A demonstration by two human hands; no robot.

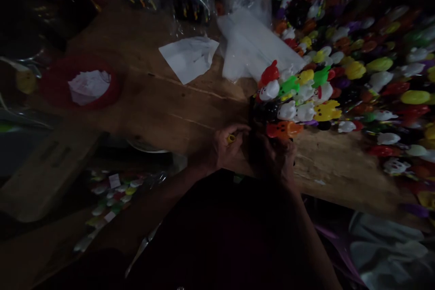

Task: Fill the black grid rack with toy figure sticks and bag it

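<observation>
My left hand [222, 147] is at the table's near edge, its fingers closed around a small yellow tube-like piece [231, 138] with a round open end. To its right, my right hand [282, 156] is curled in shadow; a small dark thing shows at its edge, too dim to name. Just beyond the right hand lies an orange animal-shaped plastic toy [283, 129] with dark spots. Behind it, white, green, red and yellow toys, among them a yellow one [326, 111], stand packed together. A dark shape, perhaps a box side, lies between my hands.
Many colourful plastic toys [380, 81] cover the right of the wooden table [183, 99]. Clear plastic bags [258, 41] and a white paper [190, 56] lie toward the back. At left sits a red bowl [117, 88] with paper inside. A wooden stool [44, 172] stands below.
</observation>
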